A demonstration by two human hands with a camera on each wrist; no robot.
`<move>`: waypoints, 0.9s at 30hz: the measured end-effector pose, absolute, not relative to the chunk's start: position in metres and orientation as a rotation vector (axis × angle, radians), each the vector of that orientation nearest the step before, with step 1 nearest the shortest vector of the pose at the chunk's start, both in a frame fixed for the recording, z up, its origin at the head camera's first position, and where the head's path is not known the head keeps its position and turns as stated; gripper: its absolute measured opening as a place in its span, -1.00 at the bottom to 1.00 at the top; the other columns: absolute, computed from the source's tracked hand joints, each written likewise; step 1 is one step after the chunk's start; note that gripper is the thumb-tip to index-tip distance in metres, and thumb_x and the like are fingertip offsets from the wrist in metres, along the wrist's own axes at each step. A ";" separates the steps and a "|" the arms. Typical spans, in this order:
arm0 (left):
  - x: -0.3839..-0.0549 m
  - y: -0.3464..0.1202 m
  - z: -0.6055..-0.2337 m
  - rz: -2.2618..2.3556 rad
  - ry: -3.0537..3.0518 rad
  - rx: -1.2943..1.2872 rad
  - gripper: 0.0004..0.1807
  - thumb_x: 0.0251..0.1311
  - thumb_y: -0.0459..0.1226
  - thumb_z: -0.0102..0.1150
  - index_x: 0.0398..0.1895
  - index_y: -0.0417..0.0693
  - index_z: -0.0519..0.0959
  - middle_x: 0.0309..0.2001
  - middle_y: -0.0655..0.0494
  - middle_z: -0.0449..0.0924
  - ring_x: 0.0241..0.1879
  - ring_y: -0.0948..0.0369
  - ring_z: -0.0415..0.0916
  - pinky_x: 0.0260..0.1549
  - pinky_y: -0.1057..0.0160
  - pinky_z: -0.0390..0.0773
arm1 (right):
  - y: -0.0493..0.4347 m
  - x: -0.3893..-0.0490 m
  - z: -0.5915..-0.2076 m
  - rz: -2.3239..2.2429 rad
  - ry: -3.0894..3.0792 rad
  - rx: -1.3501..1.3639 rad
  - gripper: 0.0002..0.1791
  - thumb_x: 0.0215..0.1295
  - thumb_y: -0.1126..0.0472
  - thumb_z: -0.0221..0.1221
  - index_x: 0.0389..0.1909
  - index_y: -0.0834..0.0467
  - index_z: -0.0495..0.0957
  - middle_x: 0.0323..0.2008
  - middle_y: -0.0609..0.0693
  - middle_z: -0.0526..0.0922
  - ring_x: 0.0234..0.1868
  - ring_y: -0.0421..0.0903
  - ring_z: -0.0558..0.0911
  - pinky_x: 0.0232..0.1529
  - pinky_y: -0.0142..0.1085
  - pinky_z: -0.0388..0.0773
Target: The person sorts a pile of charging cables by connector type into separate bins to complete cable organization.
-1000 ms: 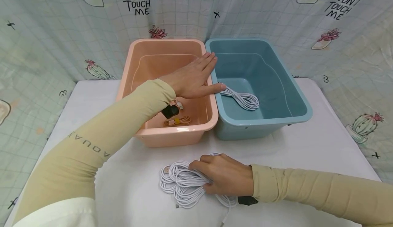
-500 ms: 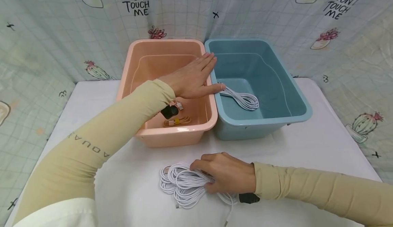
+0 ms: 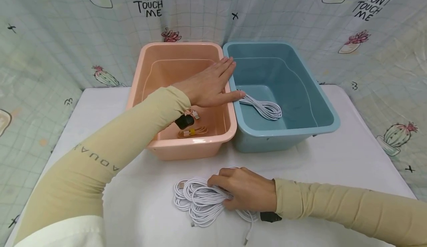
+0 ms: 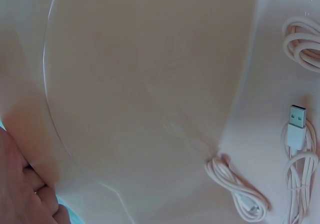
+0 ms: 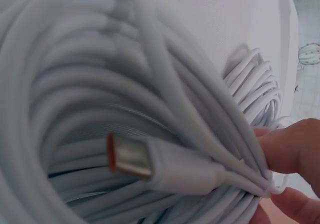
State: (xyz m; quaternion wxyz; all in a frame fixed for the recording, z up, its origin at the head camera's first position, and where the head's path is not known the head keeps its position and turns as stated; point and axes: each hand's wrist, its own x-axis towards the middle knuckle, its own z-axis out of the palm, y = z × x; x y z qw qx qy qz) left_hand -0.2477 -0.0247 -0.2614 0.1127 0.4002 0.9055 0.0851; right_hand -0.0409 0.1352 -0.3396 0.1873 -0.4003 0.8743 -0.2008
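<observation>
My left hand lies with straight fingers across the rims where the orange bin and the blue bin meet. Its thumb reaches over the blue rim, near a coiled white cable inside. On the table in front, my right hand holds a coiled white charging cable between thumb and fingers. A USB-C plug shows close up in the right wrist view. More white cable coils lie just left of that hand; where one coil ends and another begins is hard to tell.
Inside the orange bin are several pinkish coiled cables, one with a USB plug, another smaller coil near it. A white cloth covers the table. Behind the bins hangs a printed curtain.
My right hand has shifted very slightly to the right with the cable, and a loose cable end beneath it has moved a little right. The left hand has stayed on the rims.
</observation>
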 end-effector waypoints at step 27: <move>-0.248 -0.026 -0.262 0.254 2.656 1.183 0.08 0.45 0.38 -0.29 0.69 -0.12 -0.35 0.72 -0.02 -0.47 0.72 0.06 -0.54 0.71 -0.01 -0.33 | 0.132 -0.043 -0.329 -0.524 2.455 -1.104 -0.43 0.09 0.30 0.49 0.18 0.03 0.64 -0.09 -0.08 0.77 -0.33 -0.41 0.56 -0.21 -0.53 0.66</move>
